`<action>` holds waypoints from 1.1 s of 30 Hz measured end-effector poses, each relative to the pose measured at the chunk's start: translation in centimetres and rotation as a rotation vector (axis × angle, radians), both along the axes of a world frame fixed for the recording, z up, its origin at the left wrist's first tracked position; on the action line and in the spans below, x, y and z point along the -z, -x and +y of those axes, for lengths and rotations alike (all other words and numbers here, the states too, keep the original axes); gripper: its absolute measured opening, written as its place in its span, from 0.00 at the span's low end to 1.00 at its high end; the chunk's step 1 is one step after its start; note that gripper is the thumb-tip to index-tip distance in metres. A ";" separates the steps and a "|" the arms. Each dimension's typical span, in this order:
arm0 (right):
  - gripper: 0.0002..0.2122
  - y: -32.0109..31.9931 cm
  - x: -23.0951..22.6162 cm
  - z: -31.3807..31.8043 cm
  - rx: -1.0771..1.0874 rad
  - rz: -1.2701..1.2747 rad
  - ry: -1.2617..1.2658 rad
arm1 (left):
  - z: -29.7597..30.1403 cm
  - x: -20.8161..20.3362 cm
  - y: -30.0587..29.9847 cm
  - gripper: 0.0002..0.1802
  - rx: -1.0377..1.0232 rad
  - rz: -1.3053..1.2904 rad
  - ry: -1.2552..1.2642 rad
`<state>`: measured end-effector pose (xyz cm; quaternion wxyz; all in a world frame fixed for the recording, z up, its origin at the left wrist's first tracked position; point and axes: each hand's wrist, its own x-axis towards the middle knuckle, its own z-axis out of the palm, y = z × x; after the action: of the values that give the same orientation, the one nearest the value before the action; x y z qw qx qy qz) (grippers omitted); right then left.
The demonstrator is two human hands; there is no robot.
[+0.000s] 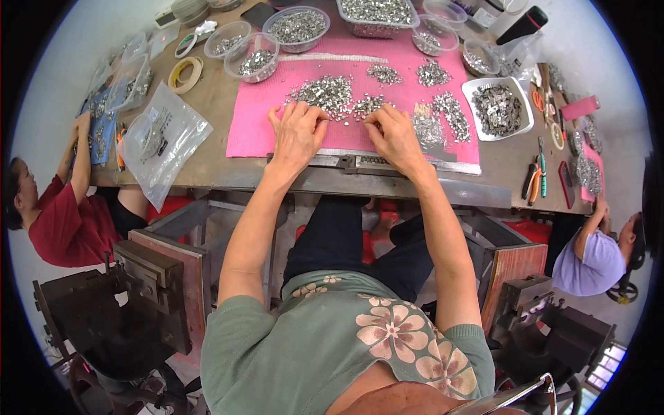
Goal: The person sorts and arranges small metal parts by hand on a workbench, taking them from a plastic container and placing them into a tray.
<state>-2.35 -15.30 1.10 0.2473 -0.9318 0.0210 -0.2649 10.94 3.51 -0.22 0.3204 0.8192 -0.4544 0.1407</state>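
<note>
L hand (301, 133) half-curled at edge of big pile of metal bits (322, 92), R hand (395, 136) curled by small heap (369, 105); can't tell if either's holding anything. All on pink mat (250, 128). Imo: light fingertip drag, few pcs at once, keep piles apart.

Forearms (250, 235) stretched forward; hands (297, 135) (399, 136) palm-down, near each other, fingers (319, 129) curled.

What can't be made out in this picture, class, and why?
All in the head view:
1) Whether the left hand holds a piece: hidden by the hand itself.
2) Whether the right hand does: hidden likewise.
3) Exact shape of each piece in the large silver pile: too small.
4) The far end of the clear tub: cut off by the upper edge.
</note>
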 end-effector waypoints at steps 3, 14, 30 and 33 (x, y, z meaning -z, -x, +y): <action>0.03 -0.1 -0.2 0.0 0.000 0.000 0.006 | 0.3 -0.4 -0.3 0.05 0.050 0.044 -0.014; 0.03 -2.9 1.0 1.7 -0.002 0.020 0.196 | 0.6 -0.5 -0.1 0.04 0.018 0.060 0.006; 0.05 8.8 -1.4 0.0 0.011 0.064 -0.193 | -2.5 -1.1 7.8 0.05 0.371 0.098 0.103; 0.06 9.1 -0.8 0.5 0.033 -0.027 -0.101 | -3.4 -0.7 8.5 0.07 0.382 0.077 0.110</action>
<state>-11.46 -14.84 1.91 0.2900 -0.9139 0.0465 -0.2802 2.39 0.08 0.44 0.4026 0.7041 -0.5807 0.0703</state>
